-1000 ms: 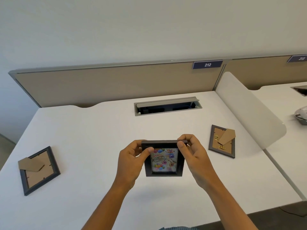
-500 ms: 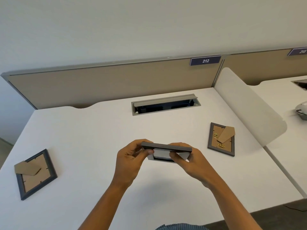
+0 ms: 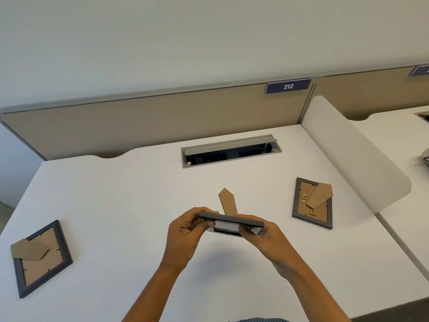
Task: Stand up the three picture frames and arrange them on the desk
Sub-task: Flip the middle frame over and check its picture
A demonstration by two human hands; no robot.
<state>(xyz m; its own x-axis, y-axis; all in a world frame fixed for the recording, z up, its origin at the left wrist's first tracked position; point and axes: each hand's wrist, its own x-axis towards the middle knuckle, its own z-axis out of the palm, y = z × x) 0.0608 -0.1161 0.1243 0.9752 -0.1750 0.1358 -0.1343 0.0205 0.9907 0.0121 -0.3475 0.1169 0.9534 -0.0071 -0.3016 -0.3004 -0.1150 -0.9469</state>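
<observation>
I hold a dark picture frame [image 3: 232, 220] above the middle of the white desk [image 3: 130, 196], tilted so I see mainly its top edge. Its brown cardboard stand [image 3: 228, 201] sticks out behind it. My left hand [image 3: 185, 235] grips the frame's left end and my right hand [image 3: 267, 235] grips its right end. A second frame [image 3: 43, 257] lies face down at the front left, its stand folded out across the back. A third frame [image 3: 312, 203] lies face down at the right, stand flap up.
A cable hatch [image 3: 229, 151] is open in the desk's far middle. A tan partition [image 3: 151, 122] with a "212" label [image 3: 287, 86] runs along the back. A white curved divider [image 3: 355, 154] borders the right side, with a neighbouring desk beyond it.
The held frame tipped from facing me, picture visible, to nearly edge-on. Its cardboard stand has swung out behind it. The other two frames lie as before.
</observation>
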